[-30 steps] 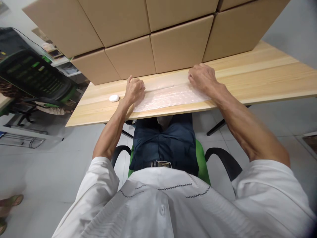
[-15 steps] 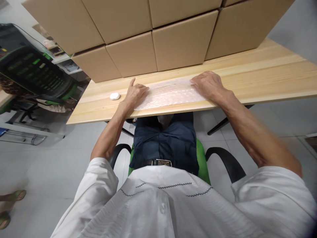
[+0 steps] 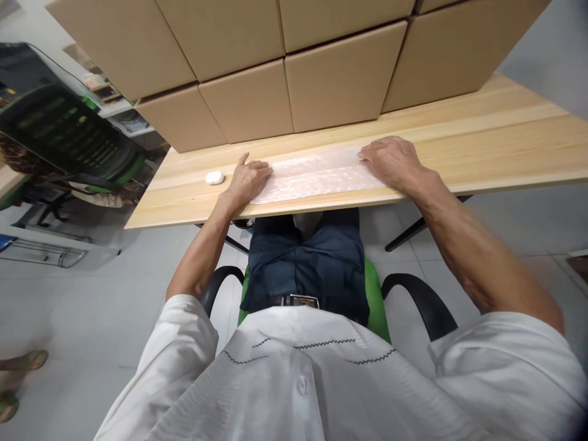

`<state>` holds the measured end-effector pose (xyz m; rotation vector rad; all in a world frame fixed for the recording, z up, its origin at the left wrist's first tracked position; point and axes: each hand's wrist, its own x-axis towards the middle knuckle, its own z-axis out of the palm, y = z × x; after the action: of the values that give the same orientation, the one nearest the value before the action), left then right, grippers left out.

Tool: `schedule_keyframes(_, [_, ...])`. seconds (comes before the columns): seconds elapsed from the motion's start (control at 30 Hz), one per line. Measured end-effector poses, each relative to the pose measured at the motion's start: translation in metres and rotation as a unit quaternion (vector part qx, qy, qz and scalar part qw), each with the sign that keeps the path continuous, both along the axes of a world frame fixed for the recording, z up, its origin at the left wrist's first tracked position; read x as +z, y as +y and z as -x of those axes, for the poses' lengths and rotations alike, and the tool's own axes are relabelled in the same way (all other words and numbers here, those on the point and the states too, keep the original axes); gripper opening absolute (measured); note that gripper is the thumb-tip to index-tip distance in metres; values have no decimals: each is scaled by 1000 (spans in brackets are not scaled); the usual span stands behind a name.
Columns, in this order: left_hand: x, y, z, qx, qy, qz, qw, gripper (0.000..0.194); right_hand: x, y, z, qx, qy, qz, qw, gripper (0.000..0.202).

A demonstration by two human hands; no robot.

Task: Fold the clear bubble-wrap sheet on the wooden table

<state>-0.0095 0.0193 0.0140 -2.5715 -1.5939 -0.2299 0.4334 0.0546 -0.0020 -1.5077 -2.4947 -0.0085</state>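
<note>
A folded sheet of clear bubble wrap (image 3: 316, 176) lies flat near the front edge of the wooden table (image 3: 482, 147). My left hand (image 3: 248, 179) presses palm-down on its left end, forefinger stretched out. My right hand (image 3: 392, 160) lies flat on its right end, fingers together. Neither hand grips anything; both rest on top of the sheet.
Stacked cardboard boxes (image 3: 331, 79) fill the back of the table, just behind the sheet. A small white oval object (image 3: 214, 177) lies left of my left hand. A black and green office chair (image 3: 68, 135) stands at the left. Another person's sandalled feet (image 3: 18, 383) show at bottom left.
Both hands were curled at the sheet's far edge, drew it toward me folded over, and now lie flat on it. The sheet is narrower and flatter.
</note>
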Motion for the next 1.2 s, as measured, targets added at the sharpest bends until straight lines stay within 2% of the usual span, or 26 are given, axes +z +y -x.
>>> schedule_keyframes(0.13, [-4, 2, 2, 1, 8, -21, 1000, 36, 5, -4, 3, -20, -55, -17, 998, 40])
schedule_keyframes(0.33, [-6, 3, 1, -5, 18, -28, 999, 36, -3, -2, 0, -35, 20, -2, 999, 43])
schedule_keyframes(0.47, [-6, 4, 3, -4, 42, -29, 999, 39, -7, 2, -1, -42, -7, -13, 999, 49])
schedule_keyframes(0.63, [-6, 5, 9, -25, 58, -34, 997, 35, -2, 0, 2, -57, -41, 11, 997, 54])
schedule_keyframes(0.77, [-3, -2, 18, -41, 26, -22, 999, 32, 3, -5, 5, -68, -76, 5, 995, 52])
schedule_keyframes(0.9, [5, -7, 19, -27, -17, -15, 999, 39, 5, -7, 5, -64, -73, 10, 995, 52])
schedule_keyframes(1.0, [9, -7, 5, -22, -32, -15, 999, 48, 7, -8, 5, -67, -61, 24, 996, 54])
schedule_keyframes(1.2, [4, -8, -51, 5, 4, 13, 1000, 60, 2, -6, 5, -63, -19, 26, 998, 54])
